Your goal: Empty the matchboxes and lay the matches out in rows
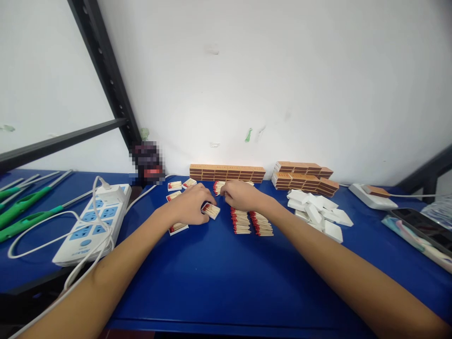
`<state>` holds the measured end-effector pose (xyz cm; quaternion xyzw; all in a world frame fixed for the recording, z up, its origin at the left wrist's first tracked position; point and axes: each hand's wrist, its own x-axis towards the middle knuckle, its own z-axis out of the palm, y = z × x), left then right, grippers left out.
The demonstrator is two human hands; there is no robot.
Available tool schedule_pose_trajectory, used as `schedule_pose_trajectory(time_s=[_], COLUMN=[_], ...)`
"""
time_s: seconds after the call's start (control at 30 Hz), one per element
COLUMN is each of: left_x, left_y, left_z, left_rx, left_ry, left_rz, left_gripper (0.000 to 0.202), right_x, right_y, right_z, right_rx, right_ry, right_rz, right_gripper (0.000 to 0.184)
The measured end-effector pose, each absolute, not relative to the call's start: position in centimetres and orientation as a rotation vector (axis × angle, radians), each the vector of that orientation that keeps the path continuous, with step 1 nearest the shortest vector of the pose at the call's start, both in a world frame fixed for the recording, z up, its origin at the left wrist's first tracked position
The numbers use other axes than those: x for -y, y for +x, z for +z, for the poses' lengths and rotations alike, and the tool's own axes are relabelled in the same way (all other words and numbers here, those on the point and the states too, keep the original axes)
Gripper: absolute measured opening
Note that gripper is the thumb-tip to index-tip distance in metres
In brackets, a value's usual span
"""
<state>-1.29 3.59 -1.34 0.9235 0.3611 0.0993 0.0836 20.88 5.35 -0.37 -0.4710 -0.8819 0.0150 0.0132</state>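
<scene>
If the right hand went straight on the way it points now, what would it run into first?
Probably the red heads of the far pile of matches, just beside the right hand; whether they already touch is unclear from this angle.

red-tipped pale matches (241, 223), white trays (314, 213), blue table (219, 282).

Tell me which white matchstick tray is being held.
The white cardboard tray of red-tipped wooden matches in the left hand; the other filled trays lie on the blue tabletop.
</scene>
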Motion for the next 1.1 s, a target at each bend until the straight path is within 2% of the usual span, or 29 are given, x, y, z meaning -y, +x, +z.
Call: schedule_pose_trajectory(time_s=[0.2,0.47,0.63,0.73,0.87,0.97,1.1], left_x=[-3.9,-4.9,-5.3,-5.4,-5.5,-5.5,-5.6], left_y=[-1.6,-1.0,-0.8,-0.8,-0.8,-0.8,-0.9], left_z=[-1.2,-2.7,-3.6,-3.8,-3.8,-3.9,-3.9], left_rx=[-1.15,-1.246,-1.197,-1.197,-1.196,-1.208,-1.203], left_ry=[2.753,2.626,2.633,2.661,2.697,2.704,2.692], left_rz=[0.269,0.436,0.51,0.526,0.522,0.512,0.513], left_gripper=[0.029,0.044,0.048,0.055,0.051,0.046,0.056], right_x=[-5.3,-4.9,-4.3,-4.2,-4.1,-4.2,-4.3], right_y=[20.4,21.0,21.1,20.6,19.9,19.7,20.0], right_z=[-0.8,0.4,-0.1,-1.1,-1.7,-1.6,-1.6], right_rx=[2.762,2.739,2.666,2.565,2.536,2.528,2.53], right_ry=[-1.525,-1.376,-1.274,-1.337,-1.381,-1.412,-1.386], right_rz=[0.038,0.094,0.064,0.028,0.112,0.173,0.201], right_gripper=[0.027,0.03,0.016,0.026,0.014,0.012,0.012])
